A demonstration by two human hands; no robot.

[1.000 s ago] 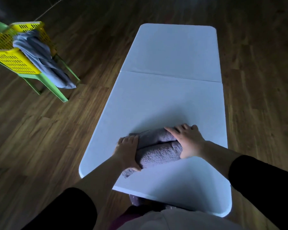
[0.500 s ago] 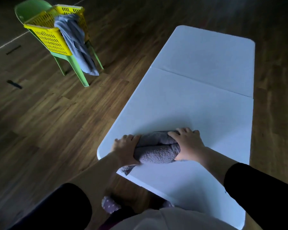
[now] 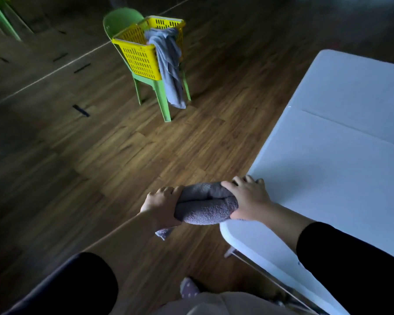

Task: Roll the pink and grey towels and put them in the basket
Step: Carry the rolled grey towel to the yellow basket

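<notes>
Since the frame half a second back, my view has swung left and the roll has come off the tabletop. It lay on the white surface then; now it hangs past the table's near left corner, over the floor.

Working down by size, the wooden floor fills most of what I see, with the white folding table along the right. Well off across the floor stands a green chair, and on its seat the yellow basket. A pale grey-blue cloth is draped over the basket's rim and hangs down the front. In this dim light I cannot tell whether it is one of the task's towels.

The rolled grey towel is held in the air between both hands, lying crosswise, with a loose corner dangling under its left end. The left hand grips the left end, fingers curled over the top. The right hand wraps the right end, fingers curled over it, just above the table edge.

I judge the rolling of this towel finished and the carry to the basket in hand. The next move calls for keeping both ends squeezed so the roll does not unwind, crossing the floor, and lowering it in past the draped cloth. That hanging corner could start it unravelling.
</notes>
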